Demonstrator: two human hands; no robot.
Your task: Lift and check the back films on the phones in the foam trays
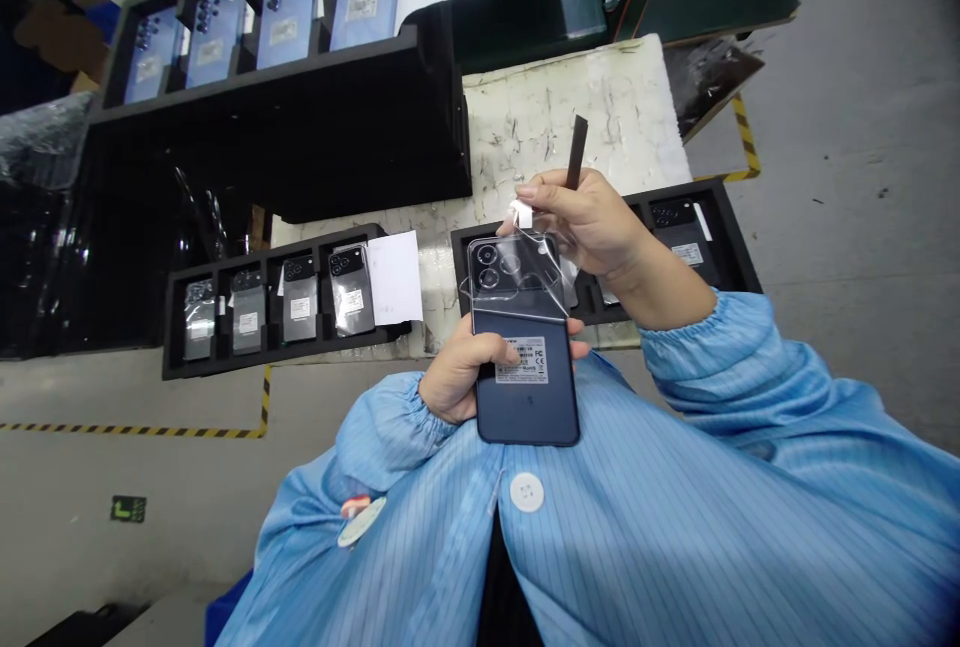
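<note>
A dark blue phone (529, 412) lies back side up in my left hand (469, 367), whose thumb rests by the white printed label (534, 362). Clear film (551, 272) covers the phone's camera end and is lifted at its top edge. My right hand (592, 222) is closed, pinching the film's white pull tab (521, 214) between thumb and finger. A thin dark strip (577, 152) also sticks up out of my right hand. Behind the phone is a black foam tray (739, 252) with dark phones in its slots, partly hidden by my hands and forearm.
To the left, another black tray (247, 363) holds several grey phones and a white paper (395, 277). Tall stacked black trays (360, 127) with blue phones (285, 17) stand at the back left. Beneath is a scuffed white foam surface (622, 97). Yellow-black tape (746, 137) marks the floor.
</note>
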